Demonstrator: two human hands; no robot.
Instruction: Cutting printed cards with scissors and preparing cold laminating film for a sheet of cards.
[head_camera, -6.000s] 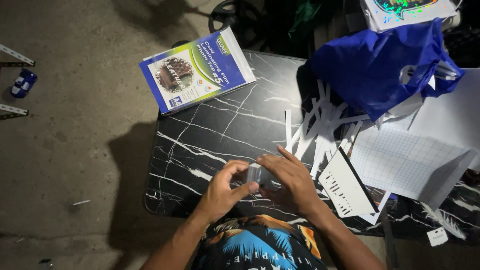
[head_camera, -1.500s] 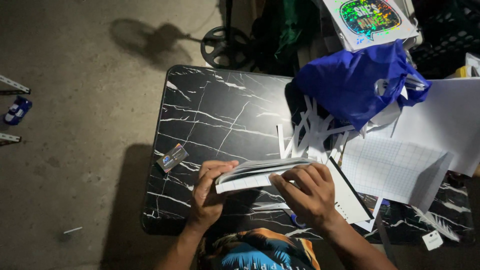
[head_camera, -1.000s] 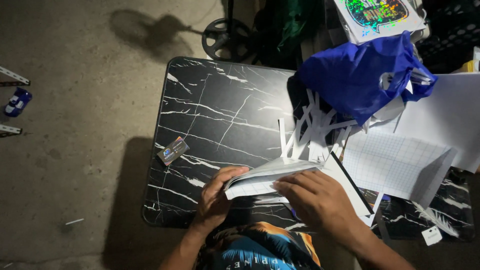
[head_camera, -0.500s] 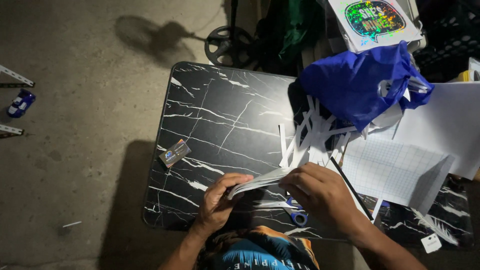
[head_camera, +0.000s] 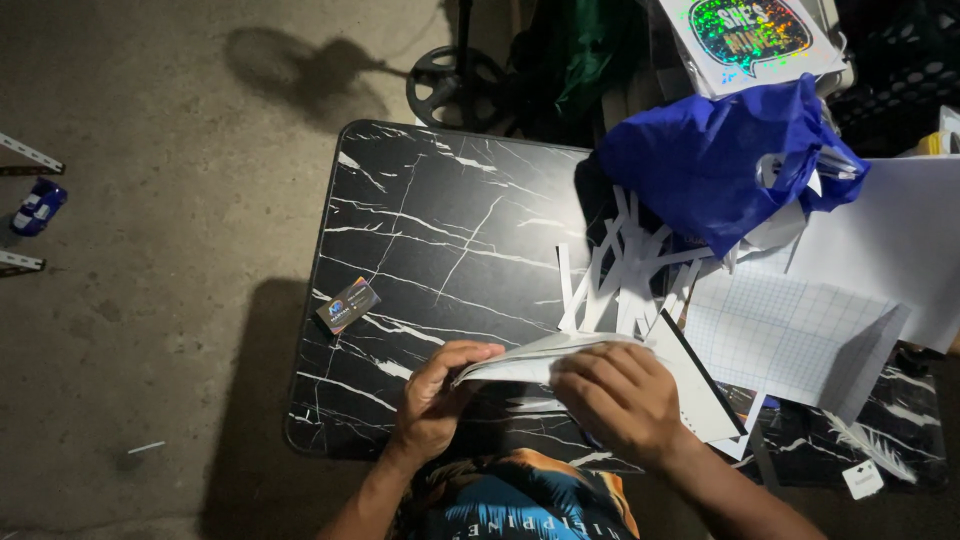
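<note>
A big black counter (head_camera: 450, 230) with white marble lines fills the middle, standing on a grey concrete floor (head_camera: 150, 300). On the far right side of the counter sits a puffy blue plastic bag (head_camera: 710, 170). Next to it lie large white paper sheets (head_camera: 900, 250), and one sheet with a grid of small squares (head_camera: 790, 335). A bunch of thin white paper strips (head_camera: 620, 270) fans out just under the blue bag.

At the near edge of the counter, both hands hold a thin booklet of white pages (head_camera: 530, 362). The right hand (head_camera: 620, 400) lies on top of the booklet with its fingers curled over the pages. The left hand (head_camera: 435, 400) pinches the booklet's left end between thumb and fingers.

A small dark card (head_camera: 347, 305) lies alone on the counter, to the left of the hands.
</note>
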